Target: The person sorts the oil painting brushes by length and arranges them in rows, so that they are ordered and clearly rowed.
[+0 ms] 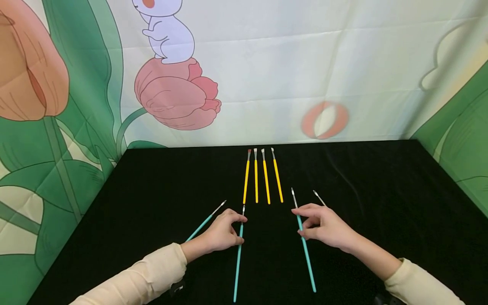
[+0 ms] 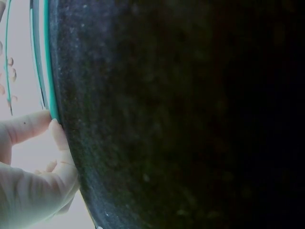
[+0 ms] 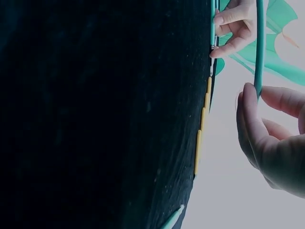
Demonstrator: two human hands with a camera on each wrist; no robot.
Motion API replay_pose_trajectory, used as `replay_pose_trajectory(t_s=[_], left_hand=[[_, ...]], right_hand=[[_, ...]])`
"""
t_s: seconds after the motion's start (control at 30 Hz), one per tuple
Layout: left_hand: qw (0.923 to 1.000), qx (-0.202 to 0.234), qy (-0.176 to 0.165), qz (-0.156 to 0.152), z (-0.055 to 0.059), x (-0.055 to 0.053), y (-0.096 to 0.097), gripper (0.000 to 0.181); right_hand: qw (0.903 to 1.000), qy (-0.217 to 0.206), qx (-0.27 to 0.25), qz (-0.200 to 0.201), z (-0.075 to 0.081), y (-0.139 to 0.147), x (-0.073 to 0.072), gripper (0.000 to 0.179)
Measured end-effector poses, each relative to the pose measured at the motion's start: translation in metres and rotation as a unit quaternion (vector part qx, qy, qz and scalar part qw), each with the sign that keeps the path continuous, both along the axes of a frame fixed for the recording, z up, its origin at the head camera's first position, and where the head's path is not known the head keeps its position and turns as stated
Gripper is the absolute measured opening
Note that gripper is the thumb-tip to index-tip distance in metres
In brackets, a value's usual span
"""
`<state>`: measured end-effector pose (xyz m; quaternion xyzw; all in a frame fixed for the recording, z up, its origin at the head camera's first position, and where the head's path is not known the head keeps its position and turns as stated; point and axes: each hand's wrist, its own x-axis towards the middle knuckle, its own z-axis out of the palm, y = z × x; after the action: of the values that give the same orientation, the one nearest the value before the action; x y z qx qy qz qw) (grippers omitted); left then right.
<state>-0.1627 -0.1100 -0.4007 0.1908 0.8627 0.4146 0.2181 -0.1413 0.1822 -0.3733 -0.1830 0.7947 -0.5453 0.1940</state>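
Note:
My left hand [image 1: 223, 231] holds a teal-handled paintbrush [image 1: 238, 262] between thumb and fingertips near its metal ferrule. The brush points away from me and appears to lie on or just above the black cloth. To the right, my right hand [image 1: 328, 224] pinches another teal paintbrush [image 1: 308, 258], bristles pointing away. In the right wrist view this brush's handle [image 3: 259, 47] stands off the cloth. A third teal paintbrush [image 1: 202, 225] lies slanted beside the left hand, partly hidden by the forearm. Beyond the right hand shows the tip of another paintbrush [image 1: 319, 197], its handle hidden.
Several yellow-handled paintbrushes [image 1: 256, 182] lie in a row farther back, bristles away from me. A black cloth [image 1: 171, 182] covers the table. Behind it hangs a printed curtain [image 1: 267, 84] with flowers and a white animal.

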Motion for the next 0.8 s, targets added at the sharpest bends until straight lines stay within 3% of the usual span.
replay_pose_trajectory(t_s=[0.53,0.8], left_hand=[[0.9999,0.009,0.009,-0.009,0.004,0.002,-0.001,0.049],[1.0000,0.005,0.004,-0.001,0.001,0.001,0.001,0.049]], right_hand=[[1.0000,-0.004,0.003,-0.004,-0.001,-0.018,0.000,0.054],[0.9997,-0.022,0.010,-0.003,-0.001,-0.026,-0.001,0.055]])
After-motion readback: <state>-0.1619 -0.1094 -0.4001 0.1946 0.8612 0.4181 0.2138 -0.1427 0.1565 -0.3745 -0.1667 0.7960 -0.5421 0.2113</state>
